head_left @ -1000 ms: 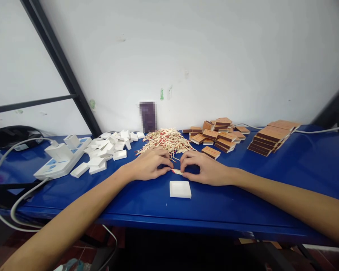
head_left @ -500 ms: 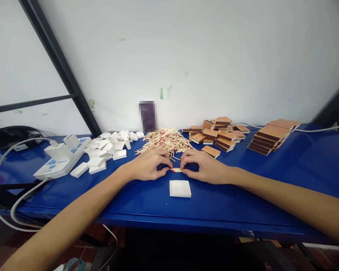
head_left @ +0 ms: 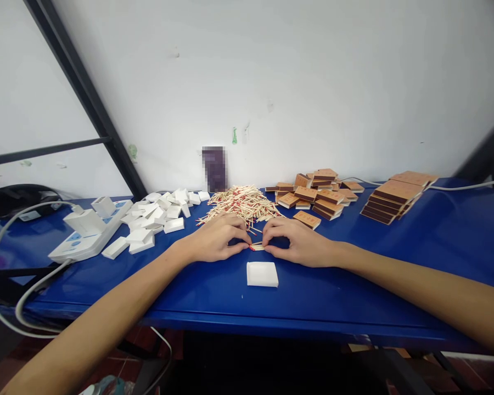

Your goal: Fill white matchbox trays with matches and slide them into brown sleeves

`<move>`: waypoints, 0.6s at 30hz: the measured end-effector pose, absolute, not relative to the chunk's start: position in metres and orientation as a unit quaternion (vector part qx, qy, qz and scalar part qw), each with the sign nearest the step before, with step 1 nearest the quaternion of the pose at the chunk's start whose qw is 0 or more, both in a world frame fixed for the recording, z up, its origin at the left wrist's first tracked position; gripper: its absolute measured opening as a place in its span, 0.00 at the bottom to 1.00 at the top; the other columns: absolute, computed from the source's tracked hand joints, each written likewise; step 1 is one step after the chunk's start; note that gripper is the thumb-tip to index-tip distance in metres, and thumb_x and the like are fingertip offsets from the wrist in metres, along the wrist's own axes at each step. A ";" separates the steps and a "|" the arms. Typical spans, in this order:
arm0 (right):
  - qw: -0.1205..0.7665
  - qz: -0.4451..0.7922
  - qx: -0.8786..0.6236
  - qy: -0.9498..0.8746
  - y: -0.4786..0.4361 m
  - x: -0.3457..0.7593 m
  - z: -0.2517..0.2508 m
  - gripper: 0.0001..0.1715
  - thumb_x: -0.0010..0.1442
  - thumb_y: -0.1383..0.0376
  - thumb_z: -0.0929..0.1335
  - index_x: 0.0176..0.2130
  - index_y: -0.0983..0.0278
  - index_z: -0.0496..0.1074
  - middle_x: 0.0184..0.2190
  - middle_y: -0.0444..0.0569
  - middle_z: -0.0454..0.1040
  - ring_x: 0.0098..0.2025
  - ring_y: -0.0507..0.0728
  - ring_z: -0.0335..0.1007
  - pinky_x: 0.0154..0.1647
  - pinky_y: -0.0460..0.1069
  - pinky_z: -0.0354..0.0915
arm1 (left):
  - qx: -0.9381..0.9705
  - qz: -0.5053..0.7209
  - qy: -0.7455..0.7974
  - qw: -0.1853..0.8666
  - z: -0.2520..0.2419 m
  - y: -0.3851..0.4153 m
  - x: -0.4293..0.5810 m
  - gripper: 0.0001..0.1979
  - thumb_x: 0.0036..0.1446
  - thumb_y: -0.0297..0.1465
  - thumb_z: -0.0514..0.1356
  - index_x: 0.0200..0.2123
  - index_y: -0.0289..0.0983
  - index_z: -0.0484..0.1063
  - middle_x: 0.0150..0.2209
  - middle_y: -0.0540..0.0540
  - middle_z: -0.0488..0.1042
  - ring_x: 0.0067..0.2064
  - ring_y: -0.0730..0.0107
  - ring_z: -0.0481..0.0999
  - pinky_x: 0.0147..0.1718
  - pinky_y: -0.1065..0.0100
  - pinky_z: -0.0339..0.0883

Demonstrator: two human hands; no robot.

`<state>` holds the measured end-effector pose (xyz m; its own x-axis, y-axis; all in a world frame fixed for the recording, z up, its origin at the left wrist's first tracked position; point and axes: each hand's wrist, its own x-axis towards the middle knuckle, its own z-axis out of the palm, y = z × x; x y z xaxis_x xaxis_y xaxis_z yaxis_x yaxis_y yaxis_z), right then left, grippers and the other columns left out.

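My left hand (head_left: 216, 240) and my right hand (head_left: 298, 242) rest on the blue table (head_left: 354, 285), fingertips facing each other. Between them lies a small bundle of red-tipped matchsticks (head_left: 257, 247), pinched from both ends by my fingers. Just in front of the hands sits one white inner matchbox tray (head_left: 262, 274), lying flat. Behind the hands spreads a loose pile of matchsticks (head_left: 242, 201).
A heap of white inner trays (head_left: 158, 214) lies at the back left beside a white power strip (head_left: 86, 233) with cables. Brown matchbox sleeves (head_left: 319, 196) are piled at the back right, with a neater stack (head_left: 397, 197) farther right. A wall stands behind the table.
The bundle of matchsticks has been squeezed a little shorter between my fingertips. My hands stay in the same place.
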<state>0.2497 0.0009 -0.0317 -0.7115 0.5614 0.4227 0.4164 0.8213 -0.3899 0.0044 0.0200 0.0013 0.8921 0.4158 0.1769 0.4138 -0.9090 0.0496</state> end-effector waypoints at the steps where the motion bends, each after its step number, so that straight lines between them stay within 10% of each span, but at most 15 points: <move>1: 0.270 0.134 -0.267 -0.915 0.001 0.250 -0.032 0.05 0.62 0.66 0.67 0.36 0.62 0.75 0.37 0.49 0.74 0.40 0.56 0.69 0.45 0.53 0.64 | 0.973 0.092 0.212 0.007 0.001 0.020 0.004 0.09 0.65 0.32 0.58 0.43 0.40 0.78 0.39 0.45 0.73 0.42 0.64 0.71 0.44 0.64 0.61; 18: 0.283 0.150 -0.228 -0.919 0.000 0.250 -0.033 0.05 0.62 0.67 0.67 0.38 0.63 0.75 0.33 0.47 0.76 0.35 0.54 0.71 0.39 0.51 0.66 | 0.972 0.097 0.213 0.026 0.003 0.018 0.005 0.11 0.66 0.33 0.55 0.45 0.39 0.77 0.39 0.45 0.73 0.42 0.64 0.71 0.43 0.64 0.62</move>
